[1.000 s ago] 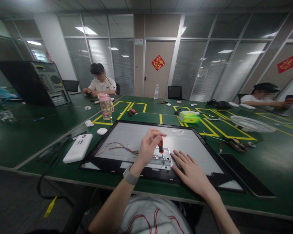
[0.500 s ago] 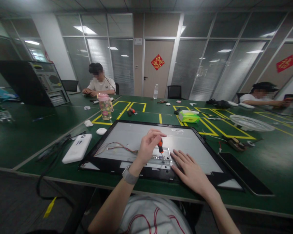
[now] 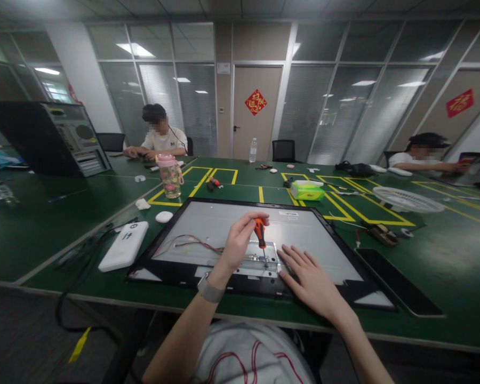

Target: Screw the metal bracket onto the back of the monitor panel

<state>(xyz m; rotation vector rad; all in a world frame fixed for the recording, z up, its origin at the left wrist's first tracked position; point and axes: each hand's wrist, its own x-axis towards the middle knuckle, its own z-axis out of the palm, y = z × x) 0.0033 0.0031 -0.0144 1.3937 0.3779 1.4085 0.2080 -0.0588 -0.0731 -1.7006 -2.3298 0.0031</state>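
My left hand [image 3: 240, 239], with a watch [image 3: 210, 288] on its wrist, has its fingers closed on an orange and black screwdriver [image 3: 260, 233]. The screwdriver stands nearly upright, its tip down at a metal bracket [image 3: 270, 249] near the front edge of a large flat display panel [image 3: 208, 216]. The panel lies face down or back up on the table; which, I cannot tell. My right hand [image 3: 310, 277] rests flat with fingers spread, its thumb and fingertips by the bracket's right end. Thin coloured wires [image 3: 192, 238] run left from the bracket.
A white power bank [image 3: 124, 246] and a round white case [image 3: 164, 216] lie left of the panel, a black phone [image 3: 398, 280] right. Behind stand a pink-lidded bottle [image 3: 169, 178] and a green tissue pack [image 3: 307, 190]. Two people sit across; a computer case [image 3: 44, 138] stands far left.
My left fingers have shifted around the screwdriver handle, so more of its orange grip shows. My right hand stays flat in place. The whole view has shifted slightly.
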